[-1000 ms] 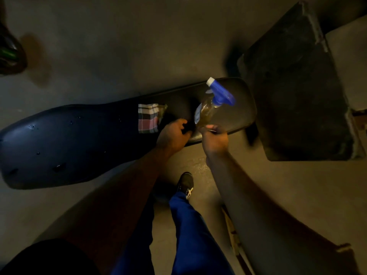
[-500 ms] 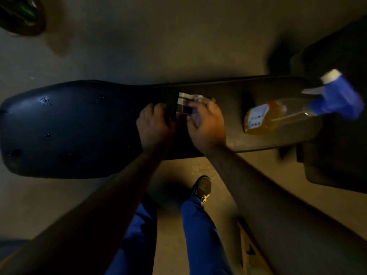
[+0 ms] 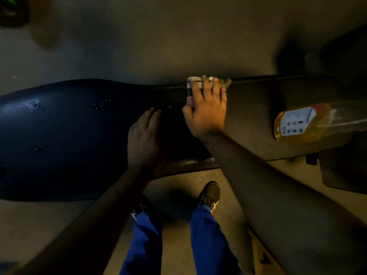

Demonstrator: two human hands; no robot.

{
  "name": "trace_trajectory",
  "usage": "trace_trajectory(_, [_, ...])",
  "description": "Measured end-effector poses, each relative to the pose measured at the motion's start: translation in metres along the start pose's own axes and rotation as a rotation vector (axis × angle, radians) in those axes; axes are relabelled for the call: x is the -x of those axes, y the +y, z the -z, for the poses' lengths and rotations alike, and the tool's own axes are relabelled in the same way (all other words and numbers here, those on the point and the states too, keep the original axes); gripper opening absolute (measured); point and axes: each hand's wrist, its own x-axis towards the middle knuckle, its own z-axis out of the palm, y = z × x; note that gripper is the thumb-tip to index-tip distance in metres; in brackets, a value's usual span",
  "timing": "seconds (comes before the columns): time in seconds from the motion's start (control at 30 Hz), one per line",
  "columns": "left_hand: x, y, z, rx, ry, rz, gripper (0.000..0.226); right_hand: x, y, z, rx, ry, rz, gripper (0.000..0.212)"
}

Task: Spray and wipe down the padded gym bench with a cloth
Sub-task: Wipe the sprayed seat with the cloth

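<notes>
1. Since half a second ago: right hand (image 3: 206, 111) slid with the cloth (image 3: 191, 84) from mid-pad out to the far edge of the counter (image 3: 79, 135); left hand (image 3: 146, 135) flattened, no longer bunched beside the cloth.
2. Right grip: wide, fingers straight and spread, pressing the cloth flat against the pad. Only the checked, pale edge of the cloth visible past the fingertips, at the far rim.
3. Left grip: wide, holding nothing, palm down on the dark padding just beside the right hand, nearer the person.
4. Spray bottle (image 3: 305, 124) lying on its side on the right part of the counter, well apart from both hands, neck running out of view to the right, so the trigger head not visible.
5. Inside the clear bottle: amber liquid pooled along the lower side and base.
6. White label on the bottle with dark marks and a red patch; printing too blurred to read.
7. Scattered droplets (image 3: 34, 105) on the wide left part of the pad.
8. Dark block-like object (image 3: 345, 167) just right of the counter, dim and hard to identify.
9. Below the counter: concrete floor (image 3: 178, 42), blue trouser legs, black shoe (image 3: 210, 193) with pale markings.
</notes>
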Motion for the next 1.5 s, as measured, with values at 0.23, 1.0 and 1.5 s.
trace_trajectory(0.23, [-0.013, -0.049, 0.022, -0.079, -0.034, -0.038, 0.064, 0.009, 0.001, -0.008, 0.094, -0.042, 0.281, 0.064])
trace_trajectory(1.0, [-0.004, -0.112, 0.038, -0.123, -0.022, -0.035, 0.067, 0.008, -0.088, -0.024, 0.061, -0.017, 0.001, 0.068])
trace_trajectory(1.5, [0.009, -0.123, 0.034, -0.115, 0.079, -0.011, 0.062, 0.022, -0.077, -0.024, 0.152, -0.065, 0.305, 0.063])
